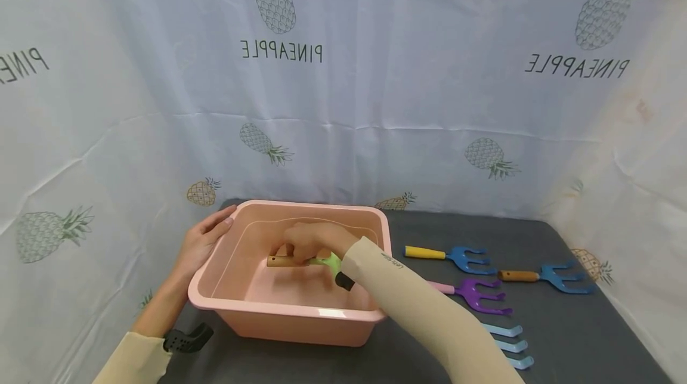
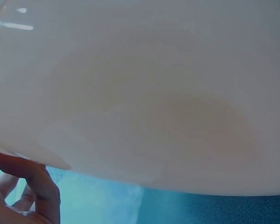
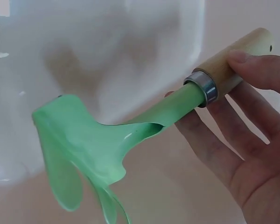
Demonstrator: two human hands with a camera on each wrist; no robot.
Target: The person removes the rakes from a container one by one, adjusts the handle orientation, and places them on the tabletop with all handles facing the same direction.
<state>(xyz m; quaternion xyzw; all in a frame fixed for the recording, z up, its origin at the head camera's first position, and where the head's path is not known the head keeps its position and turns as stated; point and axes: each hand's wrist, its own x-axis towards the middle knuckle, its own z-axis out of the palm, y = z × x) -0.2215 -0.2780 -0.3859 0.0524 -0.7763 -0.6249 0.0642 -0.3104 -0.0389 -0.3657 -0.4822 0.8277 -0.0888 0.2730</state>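
Note:
A pink plastic basin (image 1: 300, 311) stands on the dark table. Inside it my right hand (image 1: 307, 241) pinches the wooden handle of a green hand rake (image 3: 79, 135). In the right wrist view the thumb lies on top of the handle, with fingers beneath it near the metal collar. The rake's bent green tines point down over the basin's interior; the sleeve partly covers its head in the head view. My left hand (image 1: 201, 245) rests against the basin's left rim near the far corner, thumb and fingers on the outside. The basin's outer wall fills most of the left wrist view.
Right of the basin lie a yellow-handled blue rake (image 1: 464, 257), a wooden-handled blue rake (image 1: 563, 278), a purple rake with pink handle (image 1: 474, 294) and a light-blue rake (image 1: 510, 345), partly hidden by the right sleeve. A pineapple-print curtain (image 1: 343, 86) hangs behind the table (image 1: 585, 324).

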